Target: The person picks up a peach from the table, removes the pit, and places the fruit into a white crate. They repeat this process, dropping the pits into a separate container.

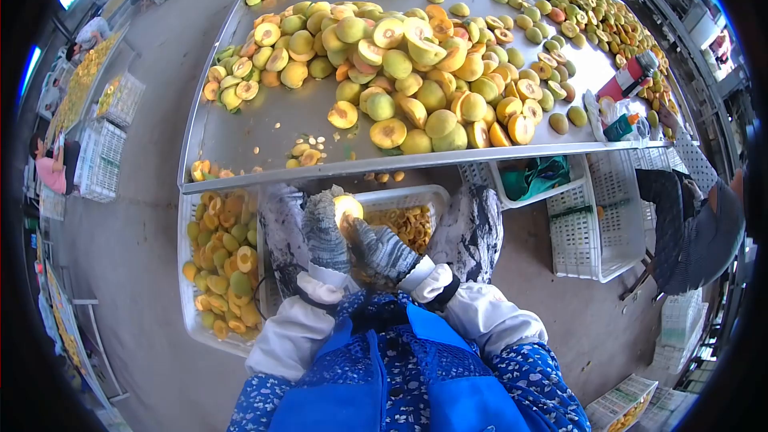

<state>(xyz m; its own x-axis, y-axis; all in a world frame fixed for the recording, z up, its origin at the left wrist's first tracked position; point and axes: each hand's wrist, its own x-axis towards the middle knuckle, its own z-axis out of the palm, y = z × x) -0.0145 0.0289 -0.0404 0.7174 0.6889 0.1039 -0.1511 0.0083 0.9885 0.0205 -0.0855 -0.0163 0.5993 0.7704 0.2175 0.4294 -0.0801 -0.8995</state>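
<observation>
Both my hands wear grey striped knitted gloves and meet over my lap, below the table's front edge. My left hand (326,232) is closed on a yellow peach half (347,208), its cut side showing. My right hand (382,250) touches the lower right of that fruit; its fingers are bunched, and whatever they hold is hidden. Behind the hands, between my knees, is a white tray (439,194) with small orange-brown pieces (412,225). A big heap of halved peaches (398,64) lies on the metal table (264,130).
A white crate (189,304) of peach halves stands at left. At right are a basket with green cloth (538,178), empty white crates (573,241) and a seated person (694,228). A red-and-black container (628,77) stands on the table. Other people sit far left.
</observation>
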